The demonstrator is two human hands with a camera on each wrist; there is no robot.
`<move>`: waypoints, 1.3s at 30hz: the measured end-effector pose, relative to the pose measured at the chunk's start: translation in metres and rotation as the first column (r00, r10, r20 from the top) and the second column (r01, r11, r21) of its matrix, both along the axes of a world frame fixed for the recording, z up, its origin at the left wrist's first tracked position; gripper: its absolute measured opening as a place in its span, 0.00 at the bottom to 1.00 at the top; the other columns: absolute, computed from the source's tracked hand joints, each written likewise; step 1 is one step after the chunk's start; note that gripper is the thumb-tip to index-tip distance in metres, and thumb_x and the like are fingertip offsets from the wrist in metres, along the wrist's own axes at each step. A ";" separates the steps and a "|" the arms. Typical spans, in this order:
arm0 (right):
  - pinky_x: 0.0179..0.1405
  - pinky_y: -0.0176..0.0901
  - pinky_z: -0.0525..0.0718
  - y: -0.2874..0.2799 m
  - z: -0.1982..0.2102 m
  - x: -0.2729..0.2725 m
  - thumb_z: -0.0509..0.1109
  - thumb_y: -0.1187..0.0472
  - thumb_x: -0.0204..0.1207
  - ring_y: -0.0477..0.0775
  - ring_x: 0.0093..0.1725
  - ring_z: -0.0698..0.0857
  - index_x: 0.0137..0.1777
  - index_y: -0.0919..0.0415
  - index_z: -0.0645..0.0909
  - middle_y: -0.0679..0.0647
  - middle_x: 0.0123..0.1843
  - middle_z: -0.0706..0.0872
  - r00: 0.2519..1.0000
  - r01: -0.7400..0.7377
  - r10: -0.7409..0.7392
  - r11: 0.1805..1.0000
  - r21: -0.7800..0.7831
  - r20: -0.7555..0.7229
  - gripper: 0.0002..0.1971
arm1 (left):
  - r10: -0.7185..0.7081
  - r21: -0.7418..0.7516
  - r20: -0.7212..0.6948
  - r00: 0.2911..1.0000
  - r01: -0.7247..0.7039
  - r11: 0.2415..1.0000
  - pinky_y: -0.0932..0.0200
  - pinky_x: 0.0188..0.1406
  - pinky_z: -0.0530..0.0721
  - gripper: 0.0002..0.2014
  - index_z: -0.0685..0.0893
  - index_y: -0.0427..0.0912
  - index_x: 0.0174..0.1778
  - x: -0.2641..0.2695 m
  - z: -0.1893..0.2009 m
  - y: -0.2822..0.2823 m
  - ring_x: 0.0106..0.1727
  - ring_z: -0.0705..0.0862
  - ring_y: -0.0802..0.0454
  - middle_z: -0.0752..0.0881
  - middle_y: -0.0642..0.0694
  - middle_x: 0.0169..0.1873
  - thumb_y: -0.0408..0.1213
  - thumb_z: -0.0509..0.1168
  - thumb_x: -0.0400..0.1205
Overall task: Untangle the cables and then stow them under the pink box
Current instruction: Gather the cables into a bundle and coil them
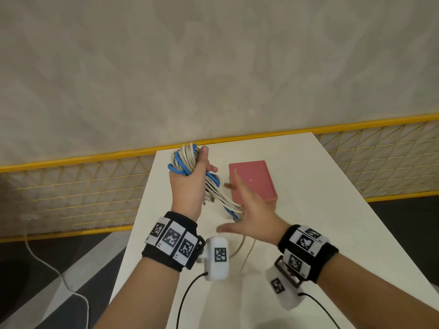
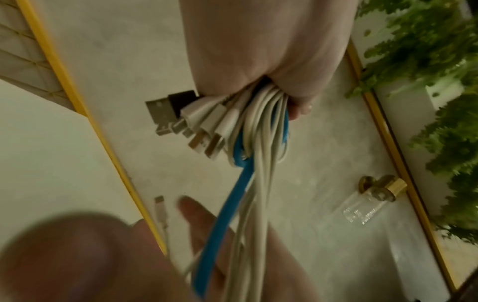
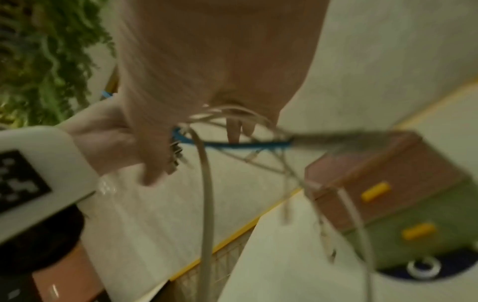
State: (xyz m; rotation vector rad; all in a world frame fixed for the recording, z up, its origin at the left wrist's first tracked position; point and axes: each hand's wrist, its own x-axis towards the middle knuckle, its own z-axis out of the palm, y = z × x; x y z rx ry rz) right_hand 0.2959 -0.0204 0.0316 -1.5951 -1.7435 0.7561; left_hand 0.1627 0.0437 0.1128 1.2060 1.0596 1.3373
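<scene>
Above the counter [image 1: 297,162], left side: the left hand [image 1: 190,184] is raised, fingers curled tight round a bundle of cables [image 1: 184,160].
Cables: white strands with 1 blue flat cable [image 2: 227,206] among them; loops stick out above the fist, long tails hang below it toward the right hand.
Plug ends: in the left wrist view a cluster of connectors [image 2: 191,122] fans out of the fist, 1 black-bodied USB plug and several white ones.
Right hand: the right hand [image 1: 251,217] is spread wide, fingers straight and apart, gripping nothing; the hanging tails cross its palm side. Whether they rest on the fingers I cannot tell, since the frames are blurred there.
Pink box: the pink box [image 1: 253,180] lies flat on the counter, just beyond the right hand and to the right of the cable tails, apart from the bundle.
Loose lead: 1 white strand [image 1: 240,248] trails on the counter below the right hand.
Wrist gear: black bands with printed square markers on both wrists, each with a white camera housing [image 1: 217,257].
Surroundings: a yellow mesh rail [image 1: 71,186] runs behind the counter, with a pale wall above it.
</scene>
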 end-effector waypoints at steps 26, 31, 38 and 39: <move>0.37 0.40 0.82 0.026 0.037 0.028 0.71 0.66 0.73 0.47 0.42 0.84 0.55 0.49 0.75 0.51 0.45 0.85 0.983 -0.085 0.086 0.996 -0.019 0.159 0.16 | -0.395 -0.242 -0.495 0.774 0.315 0.918 0.63 0.31 0.78 0.08 0.82 0.40 0.34 -0.009 -0.058 -0.005 0.28 0.80 0.51 0.81 0.49 0.24 0.36 0.75 0.72; 0.29 0.36 0.68 0.009 0.043 0.044 0.58 0.58 0.85 0.45 0.30 0.73 0.44 0.53 0.70 0.46 0.33 0.75 0.957 -0.065 0.084 0.995 -0.077 0.277 0.07 | -0.312 -0.193 -0.463 0.830 0.249 0.949 0.56 0.36 0.85 0.10 0.84 0.38 0.43 -0.012 -0.058 0.001 0.32 0.85 0.47 0.87 0.46 0.30 0.41 0.73 0.77; 0.37 0.39 0.75 0.005 0.023 0.022 0.56 0.61 0.86 0.46 0.35 0.77 0.51 0.57 0.74 0.49 0.38 0.78 0.996 0.078 -0.077 0.997 0.000 0.035 0.06 | -0.283 -0.123 -0.425 0.860 0.255 0.959 0.62 0.40 0.81 0.11 0.82 0.51 0.45 -0.007 -0.055 0.000 0.37 0.83 0.55 0.85 0.53 0.35 0.45 0.77 0.74; 0.40 0.37 0.76 0.002 0.024 0.022 0.58 0.60 0.85 0.46 0.39 0.80 0.56 0.54 0.75 0.48 0.41 0.80 0.995 0.060 -0.063 0.998 -0.031 -0.073 0.05 | -0.267 -0.103 -0.473 0.840 0.248 0.963 0.61 0.41 0.82 0.11 0.82 0.51 0.47 -0.009 -0.056 0.001 0.39 0.84 0.54 0.86 0.53 0.37 0.45 0.77 0.75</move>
